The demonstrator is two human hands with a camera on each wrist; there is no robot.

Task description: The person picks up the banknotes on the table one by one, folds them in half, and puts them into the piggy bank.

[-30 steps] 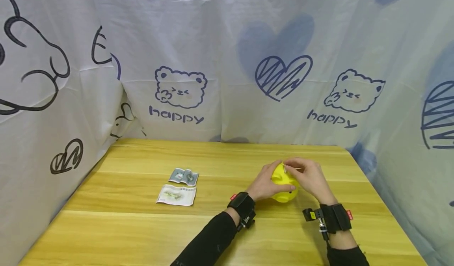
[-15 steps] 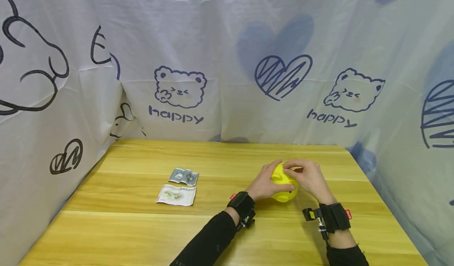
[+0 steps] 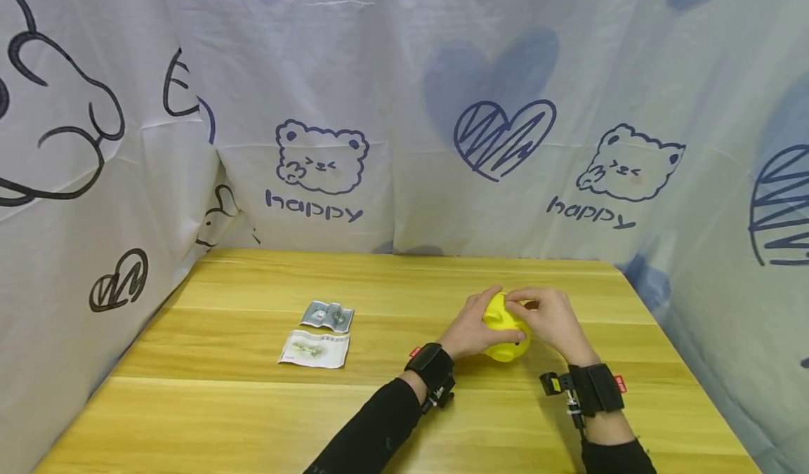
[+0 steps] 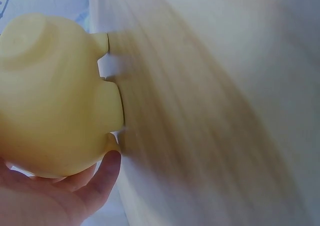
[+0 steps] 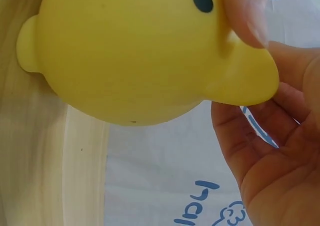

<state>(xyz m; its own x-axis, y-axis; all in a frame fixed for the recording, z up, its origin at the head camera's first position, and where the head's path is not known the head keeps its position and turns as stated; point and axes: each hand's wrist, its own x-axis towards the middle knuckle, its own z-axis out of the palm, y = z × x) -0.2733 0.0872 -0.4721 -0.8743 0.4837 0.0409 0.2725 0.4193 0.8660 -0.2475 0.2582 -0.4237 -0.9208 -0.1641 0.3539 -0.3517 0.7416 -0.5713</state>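
A yellow piggy bank (image 3: 508,347) stands on the table at right of centre. My left hand (image 3: 469,330) grips it from the left, the thumb across its front above a dark eye. In the left wrist view, the bank's round end and stubby feet show beside the left hand (image 4: 55,198). My right hand (image 3: 553,316) is at the top, thumb and forefinger drawn together against the bank. From the right wrist, the right hand (image 5: 280,176) shows curled fingers behind an ear (image 5: 245,80); whatever lies between its fingertips is hidden.
Two creased banknotes lie to the left: a grey-blue one (image 3: 327,316) behind a paler one (image 3: 314,349). The wooden table (image 3: 253,411) ends at a printed curtain (image 3: 411,200) behind and along both sides. Both wrists wear black camera straps (image 3: 432,367).
A small whitish bit at the right fingertips one second ago is out of sight now. The right fingers have shifted slightly on the bank's top. The left hand keeps its hold.
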